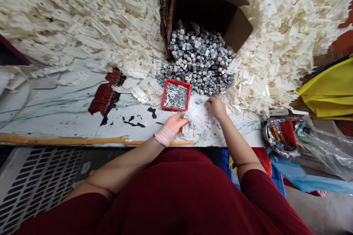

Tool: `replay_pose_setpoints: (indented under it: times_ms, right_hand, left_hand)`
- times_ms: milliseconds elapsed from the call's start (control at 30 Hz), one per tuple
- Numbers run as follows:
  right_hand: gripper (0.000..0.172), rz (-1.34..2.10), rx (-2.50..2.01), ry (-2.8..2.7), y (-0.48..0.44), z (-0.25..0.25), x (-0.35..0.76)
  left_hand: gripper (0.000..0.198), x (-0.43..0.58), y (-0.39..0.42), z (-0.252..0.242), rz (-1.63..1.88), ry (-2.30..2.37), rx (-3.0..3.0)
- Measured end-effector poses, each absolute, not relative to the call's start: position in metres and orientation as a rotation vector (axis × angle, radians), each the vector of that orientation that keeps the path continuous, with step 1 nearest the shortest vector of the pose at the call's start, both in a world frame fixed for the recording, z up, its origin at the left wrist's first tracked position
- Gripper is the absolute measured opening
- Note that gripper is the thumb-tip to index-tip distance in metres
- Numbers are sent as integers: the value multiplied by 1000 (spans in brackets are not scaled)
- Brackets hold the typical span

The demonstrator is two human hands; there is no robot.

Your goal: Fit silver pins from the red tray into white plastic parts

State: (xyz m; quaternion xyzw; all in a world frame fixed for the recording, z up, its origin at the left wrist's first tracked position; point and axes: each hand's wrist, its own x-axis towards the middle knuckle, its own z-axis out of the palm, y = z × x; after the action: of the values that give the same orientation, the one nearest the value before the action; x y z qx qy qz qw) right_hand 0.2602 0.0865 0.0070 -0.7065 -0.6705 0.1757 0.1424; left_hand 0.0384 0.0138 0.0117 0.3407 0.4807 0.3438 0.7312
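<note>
My left hand [171, 127], in an orange and white striped glove, is closed on a white plastic part [185, 128] near the front edge of the table. A small grey piece [191, 124] is at that part's right side. Bare and with its fingers pinched together, my right hand [217, 107] is on the table just in front of a heap of small grey metal pieces with white ends [201, 58]. What its fingertips hold, if anything, is hidden. Between the heap and my left hand sits a red square tray [163, 103] full of thin silvery pins [175, 96].
The heap spills from a tipped cardboard box [239, 29]. Large piles of white plastic parts [91, 18] cover the table's back and right. A metal bowl [267, 132] of odds and ends stands at the right, by a yellow cloth or bag [328, 88]. A wooden strip [82, 141] edges the table.
</note>
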Motion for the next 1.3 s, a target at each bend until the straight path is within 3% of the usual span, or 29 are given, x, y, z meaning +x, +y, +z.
replay_pose_setpoints:
  times_ms: [200,767,1000,1167,1233,1300]
  right_hand:
    - [24,1285,-1319,-1869,40,35,233]
    - [33,1798,-1266,-1392,24,26,226]
    - [31,1498,-1444,-1567,23,25,222]
    - [34,1360,-1562,-1600,15,17,217]
    - [29,1161,-1664,-1743,11,18,232]
    - [25,748,-1899,-1832,8,21,259]
  left_hand:
    - [27,37,12,9,717,1175,1033]
    - [42,30,7,9,563,1271,1489]
    - [39,28,6,6,555,1254,1541]
    - [24,28,5,16,583,1177,1340]
    - [19,29,6,19,571,1102,1215]
    - [19,29,7,20,572,1060,1113]
